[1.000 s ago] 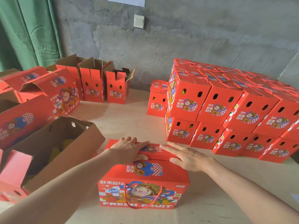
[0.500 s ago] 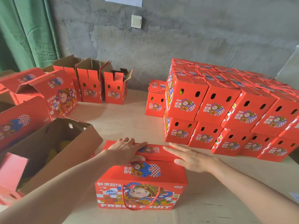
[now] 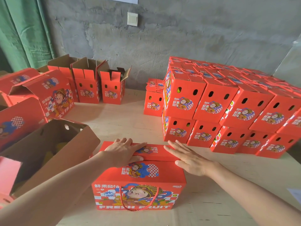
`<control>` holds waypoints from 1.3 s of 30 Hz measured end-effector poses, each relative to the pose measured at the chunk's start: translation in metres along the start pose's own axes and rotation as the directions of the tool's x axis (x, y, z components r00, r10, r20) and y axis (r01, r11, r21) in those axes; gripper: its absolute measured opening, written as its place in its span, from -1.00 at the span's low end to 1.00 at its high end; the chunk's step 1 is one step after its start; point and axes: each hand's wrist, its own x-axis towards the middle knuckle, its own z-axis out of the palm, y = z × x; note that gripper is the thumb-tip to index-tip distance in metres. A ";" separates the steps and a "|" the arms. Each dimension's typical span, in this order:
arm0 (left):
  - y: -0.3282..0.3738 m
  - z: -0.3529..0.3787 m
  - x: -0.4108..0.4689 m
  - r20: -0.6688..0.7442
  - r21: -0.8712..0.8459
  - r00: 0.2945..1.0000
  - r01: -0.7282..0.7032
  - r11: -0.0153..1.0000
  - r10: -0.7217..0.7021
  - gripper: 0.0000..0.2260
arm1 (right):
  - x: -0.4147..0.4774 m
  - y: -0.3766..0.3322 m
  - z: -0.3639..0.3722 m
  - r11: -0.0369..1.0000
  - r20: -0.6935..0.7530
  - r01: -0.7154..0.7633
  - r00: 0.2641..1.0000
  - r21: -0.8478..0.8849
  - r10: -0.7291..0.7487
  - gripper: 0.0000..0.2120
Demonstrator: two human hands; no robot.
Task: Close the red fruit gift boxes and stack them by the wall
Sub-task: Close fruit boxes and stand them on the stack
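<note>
Grey concrete wall at the back, with a white switch plate and a green curtain at left; pale wooden tabletop below. Near the front edge, centre: one red fruit gift box, upright, long printed face toward the camera. Glossy red card, cartoon figure in a headdress, blue and white checker patches, Chinese characters, "FRESH FRUIT" in white along the bottom, red rope handle looping down the front. On top, two long flaps meeting at a seam, far flap a little proud of the near flap. Left hand laid flat on the far flap, fingers straight and close together, thumb at the seam. Right hand flat on the lid's right end, fingers straight and slightly spread, gripping nothing. To the right, by the wall, a two-tier stack of closed boxes with oval vent holes. Against the wall at left, open boxes with flaps up; nearer, an open carton showing its brown inside.
</note>
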 end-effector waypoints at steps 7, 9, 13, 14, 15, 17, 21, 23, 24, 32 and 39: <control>0.001 -0.001 -0.001 0.009 -0.016 1.000 0.018 1.000 -0.018 -0.21 | -0.003 -0.002 0.003 0.977 -0.075 0.005 0.997 0.212 0.012 -0.43; 0.002 -0.002 0.000 0.010 -0.019 1.000 0.014 1.000 -0.014 -0.21 | -0.007 0.000 0.009 0.968 -0.218 0.028 0.976 0.249 0.028 -0.50; 0.001 0.000 0.000 -0.009 -0.025 1.000 0.013 1.000 -0.013 -0.24 | -0.012 -0.008 0.031 0.939 -0.576 0.101 0.810 0.328 0.114 -0.80; 0.001 0.001 -0.001 -0.018 -0.025 1.000 0.011 1.000 -0.011 -0.25 | -0.012 -0.013 0.032 0.938 -0.613 0.094 0.777 0.332 0.139 -0.77; 0.000 0.003 0.000 -0.028 -0.023 1.000 0.008 1.000 -0.008 -0.25 | -0.010 -0.015 0.032 0.938 -0.629 0.091 0.763 0.334 0.150 -0.72; -0.001 0.005 0.001 -0.041 -0.028 0.999 0.002 1.000 -0.003 -0.26 | -0.009 -0.015 0.029 0.946 -0.623 0.073 0.768 0.316 0.149 -0.73; -0.003 0.008 0.000 -0.056 -0.022 0.998 -0.024 0.999 0.023 -0.24 | -0.011 -0.017 0.030 0.957 -0.626 0.030 0.762 0.288 0.165 -0.79; -0.002 0.008 -0.001 -0.057 0.000 0.998 -0.026 1.000 0.026 -0.20 | -0.012 -0.019 0.034 0.956 -0.621 0.026 0.766 0.292 0.169 -0.69; -0.001 0.007 0.000 -0.050 0.002 0.998 -0.022 1.000 0.022 -0.20 | -0.013 -0.021 0.033 0.960 -0.621 0.024 0.767 0.278 0.161 -0.66; 0.000 0.001 -0.001 0.012 -0.006 1.000 -0.009 1.000 0.009 -0.23 | 0.055 -0.071 -0.002 0.997 -0.308 -0.029 0.950 0.066 0.048 -0.72; -0.010 -0.007 -0.005 0.119 -0.093 0.993 0.033 0.995 -0.022 -0.23 | 0.075 -0.074 0.008 0.976 -0.209 -0.217 0.953 0.033 0.219 -0.52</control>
